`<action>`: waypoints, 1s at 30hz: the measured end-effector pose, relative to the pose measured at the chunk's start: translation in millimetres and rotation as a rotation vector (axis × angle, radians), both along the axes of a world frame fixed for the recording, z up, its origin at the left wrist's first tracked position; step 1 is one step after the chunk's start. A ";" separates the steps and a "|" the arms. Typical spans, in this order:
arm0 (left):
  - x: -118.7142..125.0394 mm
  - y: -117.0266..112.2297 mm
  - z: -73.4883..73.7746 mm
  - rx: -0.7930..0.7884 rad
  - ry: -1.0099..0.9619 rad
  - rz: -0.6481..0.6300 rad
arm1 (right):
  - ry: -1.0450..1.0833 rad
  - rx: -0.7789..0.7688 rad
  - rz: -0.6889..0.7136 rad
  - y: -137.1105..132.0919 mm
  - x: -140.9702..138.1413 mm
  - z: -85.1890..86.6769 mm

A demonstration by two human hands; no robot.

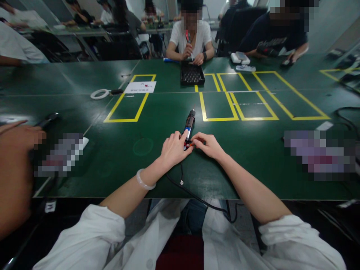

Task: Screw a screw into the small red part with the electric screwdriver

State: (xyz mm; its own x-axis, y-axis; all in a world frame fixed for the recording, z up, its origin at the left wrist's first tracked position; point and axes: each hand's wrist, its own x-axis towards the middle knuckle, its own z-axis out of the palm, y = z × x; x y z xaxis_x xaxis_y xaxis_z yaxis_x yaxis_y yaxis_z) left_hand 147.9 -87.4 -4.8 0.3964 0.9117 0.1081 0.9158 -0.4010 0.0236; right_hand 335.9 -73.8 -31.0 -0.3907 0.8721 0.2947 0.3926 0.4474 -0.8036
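A black electric screwdriver (190,122) with a silver and blue band lies on the green table, its tip pointing away from me. My left hand (174,150), with a pale bangle at the wrist, is closed over its rear part. Beside it, my right hand (208,145) has thumb and fingers pinched together at the tool's rear end, near a small red and orange bit. What that pinch holds is hidden. A black cable (194,195) runs toward me over the table edge, and a short lead ends in a small metal ring (181,182).
Yellow tape outlines mark the green table (157,176). Ahead stand a black tray (192,83) of small parts, a white paper (140,87) and a coiled white cable (100,94). A person (191,41) sits opposite; another person's arm (17,168) reaches in at left. Blurred-out items lie both sides.
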 end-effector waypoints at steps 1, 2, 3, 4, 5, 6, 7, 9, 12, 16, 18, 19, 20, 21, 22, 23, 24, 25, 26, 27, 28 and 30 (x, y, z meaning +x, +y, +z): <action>-2.1 0.6 0.2 -0.002 0.001 -0.002 | 0.019 -0.016 -0.003 0.3 -0.5 -1.1; -4.7 1.3 0.4 -0.002 0.003 -0.007 | 0.034 -0.028 -0.002 0.8 -0.8 -2.5; -7.9 2.1 0.6 -0.001 0.006 -0.014 | 0.041 -0.036 -0.001 1.5 -1.0 -3.9; -11.8 3.1 0.8 0.002 0.010 -0.018 | 0.048 -0.045 0.000 2.3 -1.0 -5.3; -16.3 4.3 0.9 0.004 0.017 -0.021 | 0.055 -0.056 -0.002 3.2 -0.7 -6.7; -21.5 5.9 1.0 0.006 0.024 -0.021 | 0.062 -0.071 -0.008 4.2 -0.2 -7.8; -27.4 7.7 1.1 0.009 0.034 -0.017 | 0.068 -0.085 -0.016 5.0 0.5 -8.8; -41.8 13.0 1.6 0.014 0.058 0.006 | 0.077 -0.109 -0.027 6.4 1.8 -10.3; -69.7 25.8 2.7 0.006 0.094 0.080 | 0.087 -0.133 -0.029 7.7 2.6 -12.2; -117.2 52.1 4.2 -0.007 0.128 0.220 | 0.094 -0.153 -0.050 9.5 1.7 -15.9; -143.4 67.2 4.9 -0.018 0.133 0.293 | 0.105 -0.162 -0.057 10.4 1.2 -18.0; -156.7 74.7 5.5 -0.028 0.132 0.331 | 0.112 -0.169 -0.058 10.8 1.1 -18.9; -169.9 81.8 6.1 -0.041 0.129 0.364 | 0.118 -0.175 -0.056 11.1 1.1 -19.7; -182.9 88.7 6.8 -0.054 0.126 0.392 | 0.123 -0.181 -0.054 11.4 1.1 -20.3; -195.5 95.2 7.6 -0.067 0.125 0.413 | 0.127 -0.186 -0.051 11.5 1.1 -20.7; -207.5 101.3 8.3 -0.073 0.125 0.425 | 0.130 -0.190 -0.049 11.6 1.1 -21.0; -218.8 107.1 8.8 -0.078 0.127 0.435 | 0.132 -0.193 -0.046 11.6 1.2 -21.1; -229.1 112.7 9.2 -0.084 0.128 0.451 | 0.134 -0.195 -0.045 11.6 1.2 -21.1; -238.4 118.1 9.3 -0.093 0.126 0.474 | 0.136 -0.197 -0.045 11.6 1.2 -20.9; -246.3 123.3 9.1 -0.101 0.121 0.503 | 0.136 -0.199 -0.045 11.6 1.2 -20.7; -253.0 128.2 8.7 -0.108 0.113 0.534 | 0.136 -0.202 -0.046 11.6 1.1 -20.4; -262.6 136.4 7.3 -0.117 0.098 0.587 | 0.135 -0.212 -0.048 11.7 0.9 -19.8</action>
State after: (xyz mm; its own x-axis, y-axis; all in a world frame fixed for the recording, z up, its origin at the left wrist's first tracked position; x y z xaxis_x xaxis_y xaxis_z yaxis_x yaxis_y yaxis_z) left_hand -114.7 49.0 2.5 -0.1738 0.9846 -0.0175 0.9833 0.1725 -0.0583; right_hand 336.8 -62.1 -50.8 -0.3164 0.9367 0.1499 0.2920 0.2465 -0.9241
